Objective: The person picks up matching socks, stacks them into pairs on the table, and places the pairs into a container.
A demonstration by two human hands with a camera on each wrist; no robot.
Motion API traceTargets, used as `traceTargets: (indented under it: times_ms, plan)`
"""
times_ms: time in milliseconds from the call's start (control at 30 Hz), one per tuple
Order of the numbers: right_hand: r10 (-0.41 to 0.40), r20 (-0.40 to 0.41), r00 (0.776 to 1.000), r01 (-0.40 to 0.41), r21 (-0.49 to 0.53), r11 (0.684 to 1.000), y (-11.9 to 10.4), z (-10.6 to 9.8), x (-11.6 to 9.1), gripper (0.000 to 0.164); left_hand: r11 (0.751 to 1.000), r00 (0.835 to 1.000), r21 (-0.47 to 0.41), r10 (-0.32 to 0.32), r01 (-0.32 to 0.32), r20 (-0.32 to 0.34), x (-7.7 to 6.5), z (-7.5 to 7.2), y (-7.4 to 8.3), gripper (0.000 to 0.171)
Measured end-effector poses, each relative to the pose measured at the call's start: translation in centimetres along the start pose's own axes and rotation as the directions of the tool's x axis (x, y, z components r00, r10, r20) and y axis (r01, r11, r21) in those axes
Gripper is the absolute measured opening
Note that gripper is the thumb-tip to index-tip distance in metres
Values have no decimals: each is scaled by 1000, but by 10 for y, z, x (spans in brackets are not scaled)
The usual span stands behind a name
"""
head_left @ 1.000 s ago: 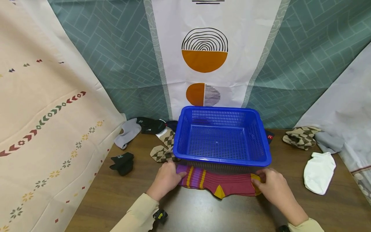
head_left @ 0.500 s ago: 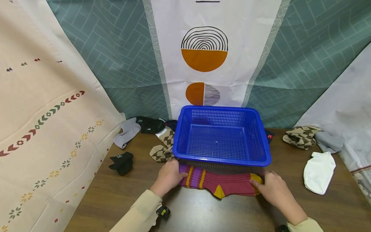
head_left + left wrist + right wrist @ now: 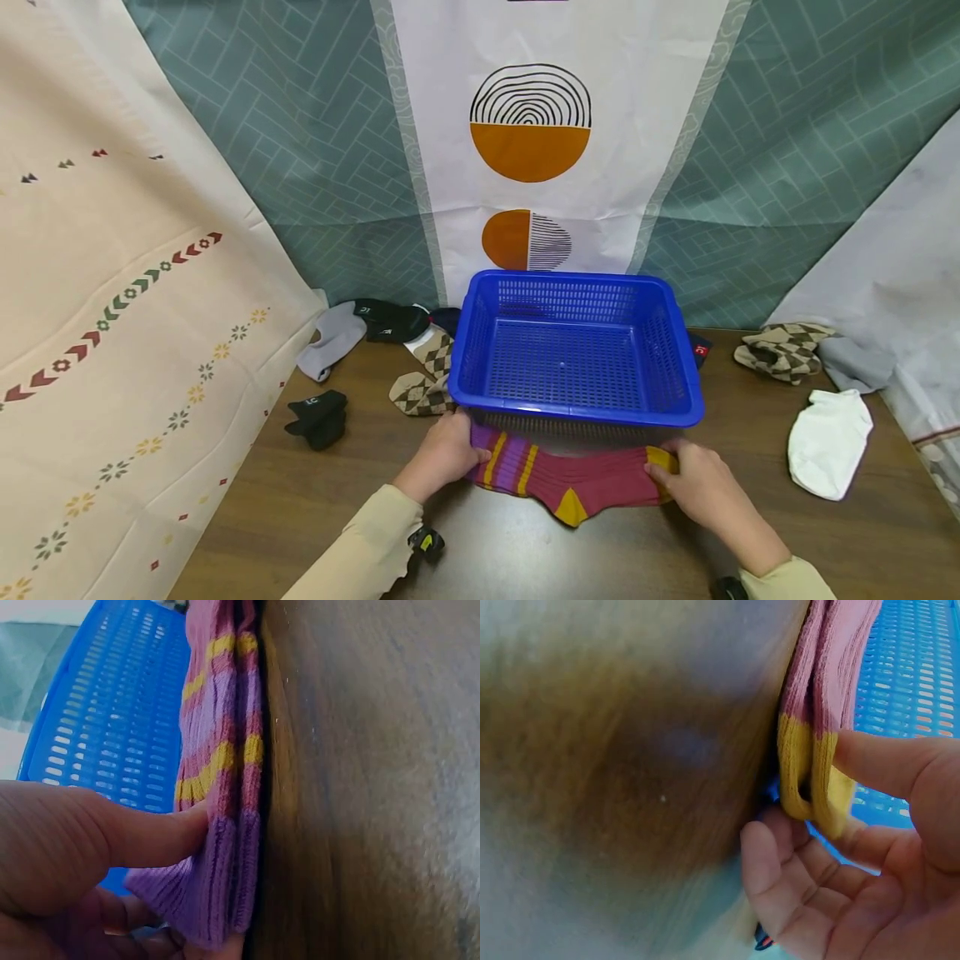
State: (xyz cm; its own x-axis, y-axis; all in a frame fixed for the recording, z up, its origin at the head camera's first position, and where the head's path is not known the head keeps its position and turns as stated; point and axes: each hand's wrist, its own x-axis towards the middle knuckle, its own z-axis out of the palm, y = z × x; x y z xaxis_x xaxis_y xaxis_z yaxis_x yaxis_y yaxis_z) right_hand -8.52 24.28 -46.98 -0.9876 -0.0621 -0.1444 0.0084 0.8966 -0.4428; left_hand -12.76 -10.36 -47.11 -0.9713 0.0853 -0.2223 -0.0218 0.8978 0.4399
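Two maroon socks (image 3: 611, 477) lie one on the other, with purple striped cuffs and yellow heels and toes, in front of the blue basket. My left hand (image 3: 442, 454) pinches the purple cuff end, the thumb on top and the fingers beneath. In the left wrist view the two cuffs (image 3: 217, 877) show as stacked layers beside the thumb. At the other end my right hand (image 3: 701, 483) pinches the yellow toes. The right wrist view shows both yellow toes (image 3: 810, 765) between thumb and fingers.
A blue perforated basket (image 3: 573, 415) stands just behind the socks. To the left lie a black sock (image 3: 318, 421), a grey sock (image 3: 332, 337) and checkered socks (image 3: 422, 393). A white sock (image 3: 828, 446), a grey sock (image 3: 857, 364) and a checkered one (image 3: 782, 352) lie right.
My left hand has shifted slightly right along with the cuff end. The socks now bend a little at the heel, which sits slightly nearer me. Both hands keep their places at the ends.
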Motion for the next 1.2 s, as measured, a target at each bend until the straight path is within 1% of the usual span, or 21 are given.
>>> traceTargets:
  times_ms: [100, 200, 267, 367, 467, 567, 667, 733, 800, 833, 900, 933, 1000, 1100, 1167, 1200]
  plan:
    - [-26, -22, 999, 27, 11, 1000, -1, 1, -2, 26, 999, 999, 5, 43, -43, 5, -1, 1, 0, 39]
    - [-72, -48, 996, 73, 31, 997, -2, 2, -3, 19, 992, 992, 7, 127, -127, -6, -4, 2, -2, 30]
    - [-114, -67, 991, 117, 46, 992, -2, 2, -5, 19, 980, 980, 4, 201, -200, -16, -5, 3, -4, 30]
    - [-205, -91, 975, 211, 60, 976, -1, -1, -8, 25, 953, 952, 0, 304, -304, -36, -7, 5, -8, 28]
    - [-293, -95, 951, 299, 49, 953, 0, -4, -12, 33, 928, 928, -39, 369, -371, -49, -9, 7, -12, 27]
    - [-373, -89, 924, 376, 23, 926, 1, -8, -17, 39, 906, 914, -116, 402, -406, -61, -11, 5, -13, 26]
    - [-454, -97, 886, 457, 11, 889, 1, -12, -21, 43, 891, 908, -175, 414, -419, -68, -14, -1, -11, 25]
    - [-506, -100, 857, 509, 5, 861, 0, -15, -24, 46, 886, 908, -199, 417, -418, -52, -16, -6, -10, 27]
    - [-538, -98, 837, 541, 8, 841, -3, -19, -27, 49, 882, 907, -223, 422, -414, -15, -19, -11, -10, 30]
    - [-545, -92, 833, 548, 2, 837, -4, -22, -28, 51, 881, 906, -235, 423, -410, 8, -21, -13, -10, 31]
    - [-547, -75, 834, 549, 7, 836, -7, -28, -32, 53, 873, 898, -264, 437, -410, 50, -24, -17, -10, 32]
    - [-543, -63, 838, 545, 15, 839, -8, -31, -33, 53, 869, 895, -277, 442, -409, 66, -26, -20, -10, 32]
    - [-531, -35, 847, 532, 35, 846, -10, -37, -36, 52, 853, 882, -302, 466, -425, 77, -30, -25, -10, 28]
    - [-504, 0, 864, 503, 64, 862, -14, -44, -38, 48, 832, 867, -340, 491, -438, 84, -34, -32, -8, 20]
    - [-483, 9, 876, 481, 61, 874, -15, -47, -39, 44, 828, 862, -338, 500, -448, 84, -36, -37, -6, 21]
    - [-474, 8, 880, 473, 51, 879, -16, -49, -39, 42, 831, 862, -331, 499, -447, 88, -36, -40, -5, 22]
